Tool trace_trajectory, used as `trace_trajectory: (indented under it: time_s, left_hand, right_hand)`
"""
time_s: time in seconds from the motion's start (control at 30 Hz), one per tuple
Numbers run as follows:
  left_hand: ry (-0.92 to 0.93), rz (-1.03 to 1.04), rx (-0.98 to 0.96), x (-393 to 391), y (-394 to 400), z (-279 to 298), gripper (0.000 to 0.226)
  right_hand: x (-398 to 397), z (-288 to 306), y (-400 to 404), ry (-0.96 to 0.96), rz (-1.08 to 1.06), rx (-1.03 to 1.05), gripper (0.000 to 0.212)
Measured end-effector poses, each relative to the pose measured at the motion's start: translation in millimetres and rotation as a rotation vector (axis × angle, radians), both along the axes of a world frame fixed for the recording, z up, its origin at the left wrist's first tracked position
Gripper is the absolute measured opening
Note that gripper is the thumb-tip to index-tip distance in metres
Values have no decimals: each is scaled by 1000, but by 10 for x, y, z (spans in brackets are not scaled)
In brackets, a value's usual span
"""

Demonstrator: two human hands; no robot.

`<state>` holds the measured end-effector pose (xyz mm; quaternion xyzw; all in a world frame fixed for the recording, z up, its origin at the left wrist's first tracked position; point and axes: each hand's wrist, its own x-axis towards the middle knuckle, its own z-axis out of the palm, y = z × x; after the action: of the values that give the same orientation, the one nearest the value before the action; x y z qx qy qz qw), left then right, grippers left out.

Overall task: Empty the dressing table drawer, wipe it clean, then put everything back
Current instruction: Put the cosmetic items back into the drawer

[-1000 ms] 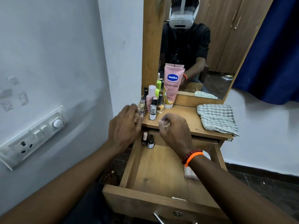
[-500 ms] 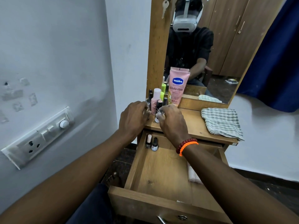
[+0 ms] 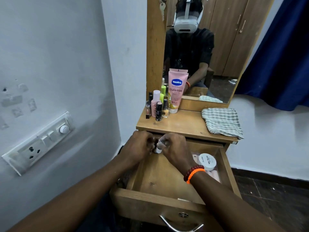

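The wooden drawer (image 3: 150, 200) stands pulled out below the dressing table top (image 3: 184, 125). Both my hands are at its back left corner. My right hand (image 3: 175, 150) is closed on a small bottle with a white end (image 3: 158, 149). Touching it from the left, my left hand (image 3: 140, 146) is curled around something small that is mostly hidden. A white round jar marked nail polish (image 3: 207, 161) lies on pale pink packets (image 3: 214, 175) at the drawer's right side. Several cosmetics (image 3: 158, 111) and a pink Vaseline tube (image 3: 176, 92) stand on the top's back left.
A folded checked cloth (image 3: 222, 122) lies on the right of the top. The mirror (image 3: 217, 56) rises behind, with a key (image 3: 161, 6) hanging on its frame. A wall switchboard (image 3: 38, 143) is at left, a blue curtain (image 3: 280, 56) at right. The drawer's metal handle (image 3: 180, 227) sticks out in front.
Both hands have come down from the cosmetics on the top into the drawer's back left corner. Two small bottles have gone from the table top. The camera has tilted, showing the jar.
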<state>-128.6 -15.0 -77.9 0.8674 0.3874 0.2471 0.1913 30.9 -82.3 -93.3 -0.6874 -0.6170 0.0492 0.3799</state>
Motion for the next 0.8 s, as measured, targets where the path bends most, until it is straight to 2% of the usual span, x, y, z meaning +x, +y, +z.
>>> trace_trajectory:
  time_s: [0.13, 0.47, 0.8]
  left_hand:
    - [83, 31, -12, 5, 69, -146, 20]
    - [279, 12, 122, 100, 71, -120, 8]
    - [247, 3, 120, 32, 0, -54, 5]
  right_hand:
    - [-37, -124, 52, -26, 19, -56, 12]
    - [-88, -285, 191, -103, 66, -93, 9]
    - [-53, -206, 93, -98, 83, -97, 7]
